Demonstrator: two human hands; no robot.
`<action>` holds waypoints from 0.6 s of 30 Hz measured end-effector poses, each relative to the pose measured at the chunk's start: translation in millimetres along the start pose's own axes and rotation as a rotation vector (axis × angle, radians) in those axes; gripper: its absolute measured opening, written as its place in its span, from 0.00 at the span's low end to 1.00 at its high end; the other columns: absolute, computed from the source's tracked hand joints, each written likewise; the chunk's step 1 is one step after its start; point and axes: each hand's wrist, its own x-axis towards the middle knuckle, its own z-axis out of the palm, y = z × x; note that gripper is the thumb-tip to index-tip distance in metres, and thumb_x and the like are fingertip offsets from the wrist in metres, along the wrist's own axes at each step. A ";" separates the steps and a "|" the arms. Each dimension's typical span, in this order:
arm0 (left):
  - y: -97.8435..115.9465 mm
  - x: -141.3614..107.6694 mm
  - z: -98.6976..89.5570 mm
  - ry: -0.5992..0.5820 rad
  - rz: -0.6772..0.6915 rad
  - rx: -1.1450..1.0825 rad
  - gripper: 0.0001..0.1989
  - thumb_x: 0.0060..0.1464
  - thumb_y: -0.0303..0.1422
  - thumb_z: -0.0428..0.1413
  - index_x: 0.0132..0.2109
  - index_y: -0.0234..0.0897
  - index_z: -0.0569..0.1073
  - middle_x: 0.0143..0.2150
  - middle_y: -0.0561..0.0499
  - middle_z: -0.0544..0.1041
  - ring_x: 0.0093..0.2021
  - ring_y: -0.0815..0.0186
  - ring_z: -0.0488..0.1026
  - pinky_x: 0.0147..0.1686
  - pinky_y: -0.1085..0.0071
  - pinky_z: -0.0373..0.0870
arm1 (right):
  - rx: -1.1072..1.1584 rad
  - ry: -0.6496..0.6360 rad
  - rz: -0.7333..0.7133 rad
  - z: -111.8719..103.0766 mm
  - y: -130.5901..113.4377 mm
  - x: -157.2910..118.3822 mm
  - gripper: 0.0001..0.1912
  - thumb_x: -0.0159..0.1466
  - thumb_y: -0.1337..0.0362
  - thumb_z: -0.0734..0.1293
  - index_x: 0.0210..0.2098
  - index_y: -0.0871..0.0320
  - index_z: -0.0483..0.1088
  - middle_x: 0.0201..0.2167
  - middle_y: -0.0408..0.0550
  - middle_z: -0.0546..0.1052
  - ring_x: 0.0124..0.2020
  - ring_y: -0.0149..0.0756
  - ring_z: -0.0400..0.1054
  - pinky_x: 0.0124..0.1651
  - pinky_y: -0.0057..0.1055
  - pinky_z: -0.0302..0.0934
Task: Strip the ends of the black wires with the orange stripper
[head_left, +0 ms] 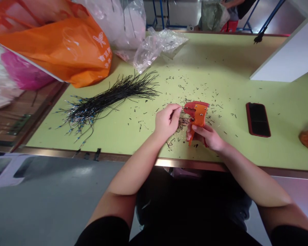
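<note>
Beside the orange plastic wire stripper [198, 116], the left hand [166, 122] pinches a thin black wire [181, 121], while the right hand [207, 136] clenches the tool. Left of it lies a long bundle of blue-tipped black wires [102, 102], and short black clippings [174, 80] lie scattered around it.

Orange wire stripper [198, 114] sits upright in my right hand [206, 136], head up. My left hand [166, 121] pinches a thin black wire [184, 121] beside it, I think; too fine to be sure.

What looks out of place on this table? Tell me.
Short black wire scraps lie scattered across the green table, around the orange hand tool in the right hand. They look spilled, unlike the long wires gathered together nearby.
</note>
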 end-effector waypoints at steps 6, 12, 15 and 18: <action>1.2 1.6 0.5 0.015 -0.022 -0.011 0.13 0.75 0.40 0.53 0.44 0.39 0.77 0.32 0.54 0.81 0.28 0.71 0.75 0.31 0.73 0.70 | 0.029 -0.030 -0.018 -1.1 0.1 -0.9 0.22 0.65 0.43 0.77 0.35 0.57 0.75 0.31 0.45 0.76 0.35 0.37 0.73 0.40 0.34 0.71; -0.7 0.3 2.1 -0.009 -0.024 -0.027 0.13 0.75 0.41 0.52 0.44 0.40 0.77 0.30 0.55 0.80 0.27 0.71 0.74 0.31 0.72 0.70 | 0.016 -0.038 0.012 -0.9 0.5 -0.1 0.28 0.64 0.37 0.76 0.36 0.57 0.75 0.30 0.46 0.77 0.34 0.38 0.73 0.40 0.35 0.71; -1.2 -0.3 2.8 -0.032 -0.037 -0.023 0.14 0.75 0.41 0.52 0.44 0.40 0.77 0.30 0.55 0.80 0.26 0.70 0.74 0.30 0.72 0.70 | 0.010 -0.034 -0.003 -0.1 0.9 0.0 0.29 0.64 0.35 0.74 0.35 0.57 0.73 0.28 0.46 0.77 0.32 0.37 0.73 0.38 0.34 0.70; -1.0 -0.1 2.9 -0.035 -0.041 -0.023 0.13 0.75 0.40 0.52 0.44 0.40 0.76 0.31 0.54 0.81 0.27 0.70 0.74 0.31 0.72 0.71 | -0.002 -0.031 -0.013 0.1 1.8 -0.1 0.30 0.65 0.35 0.74 0.33 0.57 0.73 0.26 0.45 0.76 0.30 0.37 0.72 0.35 0.33 0.69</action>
